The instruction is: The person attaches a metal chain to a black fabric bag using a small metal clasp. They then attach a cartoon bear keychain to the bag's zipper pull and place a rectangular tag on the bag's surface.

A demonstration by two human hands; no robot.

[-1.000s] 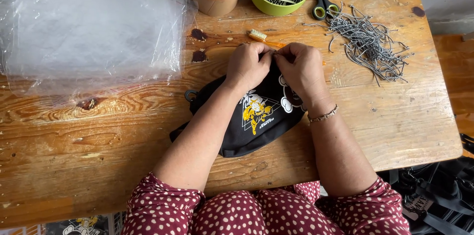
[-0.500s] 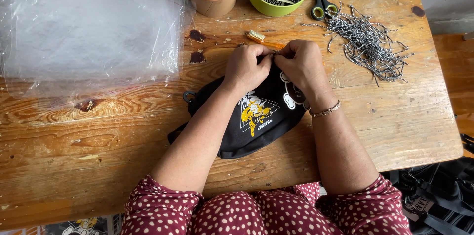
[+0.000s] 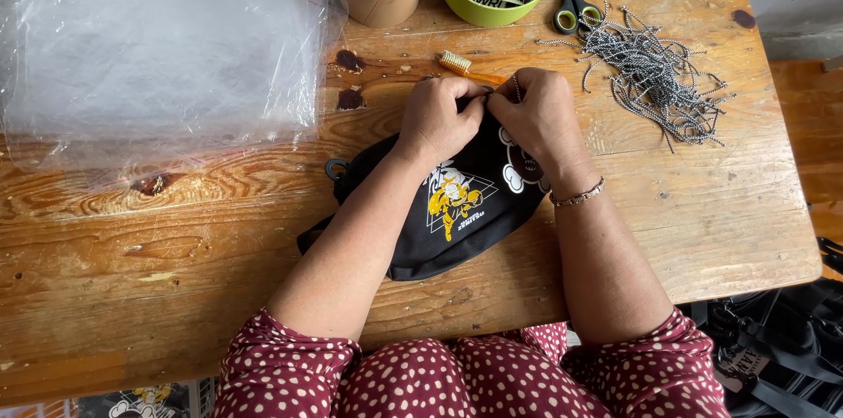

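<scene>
Pinching the black pouch (image 3: pixel 443 216) top edge mid-worktop (image 3: pixel 176 234), left hand (image 3: pixel 439 119) and right hand (image 3: pixel 536 115) both closed on it; right also grips a cord. Cord pile (image 3: pixel 654 80) and scissors (image 3: pixel 575 5) crowd far right corner; plastic sheets (image 3: pixel 158 49) far left.

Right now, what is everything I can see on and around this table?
wooden table: one, brown, fills the view
black pouch: one, yellow and white print, centre, under both hands
clear plastic sheets: a stack, transparent, upper left
paper cup: one, tan, top centre, holding white cloud-shaped tags
green bowl: one, top, holding black-and-white stickers
scissors: one pair, green handles, right of the bowl
cords: a pile, black-and-white, upper right
small brush: one, orange handle, just beyond the hands
black bags: lower right, beside the table
left hand: grip at the pouch's top edge
right hand: pinching a cord there
</scene>
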